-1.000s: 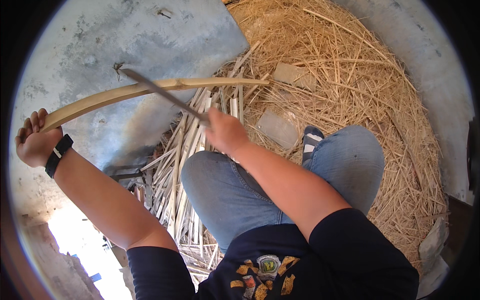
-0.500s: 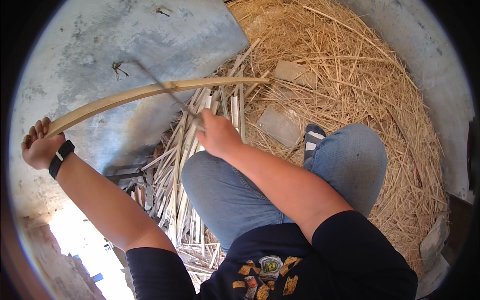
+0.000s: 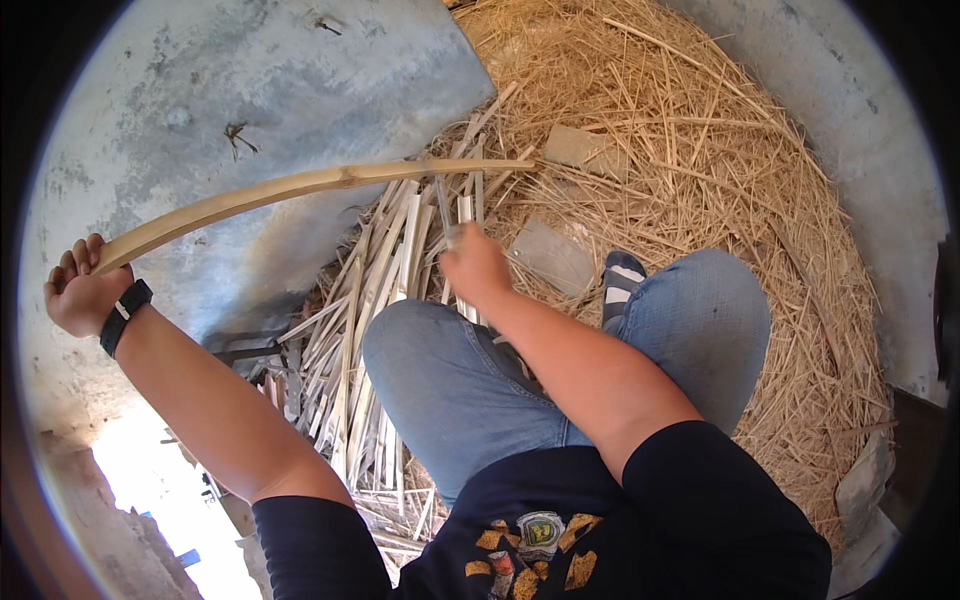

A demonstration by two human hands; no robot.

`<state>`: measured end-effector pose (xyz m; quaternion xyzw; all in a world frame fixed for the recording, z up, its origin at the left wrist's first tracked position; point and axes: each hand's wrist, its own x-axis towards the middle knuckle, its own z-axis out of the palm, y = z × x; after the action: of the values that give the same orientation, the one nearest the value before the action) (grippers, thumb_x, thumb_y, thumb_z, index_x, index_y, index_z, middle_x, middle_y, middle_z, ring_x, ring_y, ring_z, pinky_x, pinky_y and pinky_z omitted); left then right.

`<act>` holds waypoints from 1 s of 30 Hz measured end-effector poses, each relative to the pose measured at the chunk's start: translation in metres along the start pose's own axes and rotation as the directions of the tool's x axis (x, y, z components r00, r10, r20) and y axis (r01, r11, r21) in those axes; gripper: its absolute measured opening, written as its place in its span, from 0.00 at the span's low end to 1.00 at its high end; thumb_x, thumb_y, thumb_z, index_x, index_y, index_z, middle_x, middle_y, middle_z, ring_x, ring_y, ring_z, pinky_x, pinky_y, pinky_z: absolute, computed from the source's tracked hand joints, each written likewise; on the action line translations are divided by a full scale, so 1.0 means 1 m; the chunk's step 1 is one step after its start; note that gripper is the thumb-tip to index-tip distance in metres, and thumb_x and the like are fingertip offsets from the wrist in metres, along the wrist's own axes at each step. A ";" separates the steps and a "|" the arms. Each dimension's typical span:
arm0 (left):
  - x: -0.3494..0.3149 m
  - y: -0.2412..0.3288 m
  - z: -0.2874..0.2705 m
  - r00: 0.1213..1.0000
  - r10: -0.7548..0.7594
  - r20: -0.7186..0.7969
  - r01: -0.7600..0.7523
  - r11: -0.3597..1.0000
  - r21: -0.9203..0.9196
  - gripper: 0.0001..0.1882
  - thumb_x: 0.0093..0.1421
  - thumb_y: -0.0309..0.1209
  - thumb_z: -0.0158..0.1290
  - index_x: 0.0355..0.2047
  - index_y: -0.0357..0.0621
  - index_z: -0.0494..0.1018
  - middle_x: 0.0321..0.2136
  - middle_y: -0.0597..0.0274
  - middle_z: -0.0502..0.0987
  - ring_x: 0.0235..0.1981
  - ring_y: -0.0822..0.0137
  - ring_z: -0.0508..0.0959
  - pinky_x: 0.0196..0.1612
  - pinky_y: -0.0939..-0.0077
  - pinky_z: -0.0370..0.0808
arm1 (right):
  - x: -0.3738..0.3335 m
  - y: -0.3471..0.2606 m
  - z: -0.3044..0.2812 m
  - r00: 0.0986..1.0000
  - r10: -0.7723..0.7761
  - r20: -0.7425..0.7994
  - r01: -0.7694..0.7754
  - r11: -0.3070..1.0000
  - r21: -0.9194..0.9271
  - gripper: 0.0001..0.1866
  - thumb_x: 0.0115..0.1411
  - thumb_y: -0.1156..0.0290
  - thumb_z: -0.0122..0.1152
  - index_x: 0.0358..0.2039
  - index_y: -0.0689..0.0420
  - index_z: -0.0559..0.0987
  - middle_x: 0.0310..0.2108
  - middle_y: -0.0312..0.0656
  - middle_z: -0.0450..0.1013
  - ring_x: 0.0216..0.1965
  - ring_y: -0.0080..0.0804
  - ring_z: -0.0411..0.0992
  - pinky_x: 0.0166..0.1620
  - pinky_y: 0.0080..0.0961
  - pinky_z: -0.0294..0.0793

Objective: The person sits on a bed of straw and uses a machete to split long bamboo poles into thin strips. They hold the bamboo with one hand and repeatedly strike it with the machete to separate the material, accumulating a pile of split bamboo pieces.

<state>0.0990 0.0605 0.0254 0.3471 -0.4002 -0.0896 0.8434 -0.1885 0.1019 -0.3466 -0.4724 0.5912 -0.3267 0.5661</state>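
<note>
My left hand (image 3: 82, 298), with a black band on its wrist, is closed around the near-left end of a long split bamboo strip (image 3: 255, 193). The strip runs to the right, a node showing near its middle, and its far end lies at the straw beside a flat block. My right hand (image 3: 477, 266) grips a knife (image 3: 444, 205) by its handle, which the fingers mostly hide. Its thin blade points away from me and meets the strip, or overlaps it in view, toward the far end; contact I cannot tell for certain.
Thin shavings and straw (image 3: 720, 170) cover the floor ahead and to the right. A heap of split bamboo pieces (image 3: 375, 270) lies left of my knee. Two flat blocks (image 3: 553, 256) sit amid the straw. Bluish-grey walls (image 3: 300, 90) stand at left and right.
My right hand has moved right along the strip, and the knife has swung from slanting far left to pointing nearly straight away. My left hand and the strip have barely shifted.
</note>
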 end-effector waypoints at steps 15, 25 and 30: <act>0.007 -0.001 -0.009 1.000 0.002 -0.001 -0.002 0.999 0.041 0.08 0.61 0.33 0.35 0.25 0.48 0.55 0.19 0.63 0.55 0.15 0.68 0.53 0.18 0.74 0.54 | 0.036 0.060 -0.007 0.973 0.158 -0.166 -0.187 0.967 -0.173 0.22 0.57 0.71 0.59 0.52 0.63 0.70 0.40 0.59 0.78 0.43 0.56 0.78 0.47 0.45 0.77; 0.011 0.004 0.002 0.995 -0.018 0.102 0.024 0.998 -0.055 0.07 0.60 0.32 0.35 0.25 0.49 0.55 0.18 0.64 0.54 0.15 0.68 0.54 0.19 0.73 0.54 | 0.021 0.024 0.008 0.914 -0.400 0.070 0.406 0.896 -0.182 0.20 0.55 0.72 0.60 0.49 0.61 0.72 0.40 0.58 0.77 0.41 0.55 0.78 0.45 0.42 0.78; 0.014 0.004 0.000 0.997 -0.013 0.078 0.013 1.000 -0.008 0.07 0.60 0.31 0.36 0.24 0.49 0.55 0.18 0.63 0.54 0.15 0.67 0.53 0.19 0.72 0.54 | 0.047 0.110 -0.013 0.900 0.344 -0.267 -0.399 0.898 -0.186 0.20 0.55 0.70 0.60 0.48 0.62 0.73 0.40 0.58 0.78 0.44 0.56 0.77 0.48 0.42 0.76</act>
<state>0.1077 0.0570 0.0369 0.3422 -0.4302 -0.1104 0.8280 -0.2179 0.0937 -0.4626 -0.3732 0.7663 -0.1913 0.4867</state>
